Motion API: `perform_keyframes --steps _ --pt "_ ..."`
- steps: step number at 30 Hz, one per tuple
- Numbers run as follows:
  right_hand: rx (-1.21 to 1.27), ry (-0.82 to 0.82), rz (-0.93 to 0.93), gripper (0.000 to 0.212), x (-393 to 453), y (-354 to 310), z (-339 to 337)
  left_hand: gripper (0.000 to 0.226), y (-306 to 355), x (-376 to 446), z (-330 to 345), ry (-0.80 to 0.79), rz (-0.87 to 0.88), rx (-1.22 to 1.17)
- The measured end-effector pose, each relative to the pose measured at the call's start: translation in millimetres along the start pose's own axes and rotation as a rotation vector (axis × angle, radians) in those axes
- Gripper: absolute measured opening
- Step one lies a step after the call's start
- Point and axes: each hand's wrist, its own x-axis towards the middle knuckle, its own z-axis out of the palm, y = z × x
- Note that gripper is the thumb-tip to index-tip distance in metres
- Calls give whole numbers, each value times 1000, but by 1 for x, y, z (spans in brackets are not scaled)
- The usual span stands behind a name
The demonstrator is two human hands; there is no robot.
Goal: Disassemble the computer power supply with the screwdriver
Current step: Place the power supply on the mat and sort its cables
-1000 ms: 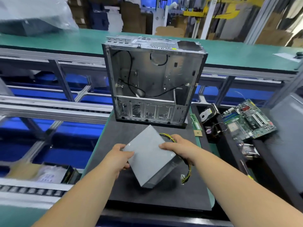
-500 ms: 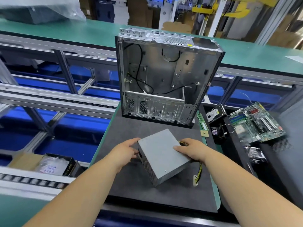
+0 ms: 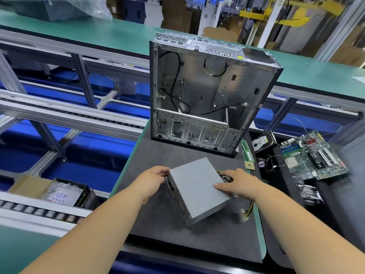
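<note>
The plain grey sheet-metal power supply box (image 3: pixel 195 189) lies on the dark foam mat (image 3: pixel 158 224) that covers the tabletop, turned at an angle so that one corner points toward the person; its broad top face is smooth with a small screw near the near corner, its left side wall is perforated with vent slots, and a bundle of yellow and black wires (image 3: pixel 249 209) trails out from under its right side, ending in a pale connector. The left hand (image 3: pixel 153 179) has its grip curled round the box's far left corner, and the right hand (image 3: pixel 236 184) grips the right edge, thumb laid across the top face. Compared with half a second ago, the box is turned slightly more, showing more of the vented wall, and both hands sit a little farther along its sides. Beyond it the open, emptied silver computer case (image 3: pixel 207 95) stands upright on the mat. To the right a green motherboard (image 3: pixel 314 155) lies beside a hard drive (image 3: pixel 262 144).
</note>
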Motion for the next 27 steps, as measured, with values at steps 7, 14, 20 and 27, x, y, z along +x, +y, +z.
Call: perform_keyframes --steps 7,14,20,27 --pt "98 -94 -59 41 6 -4 3 47 1 1 -2 3 -9 4" --pt "51 -81 -139 8 21 2 1 38 2 -3 1 2 -6 -58" --pt "34 63 -190 38 29 4 -8 36 13 -10 -4 85 -94 -122" --pt "-278 215 -111 34 28 36 -11 25 24 -19 -6 199 -160 -54"
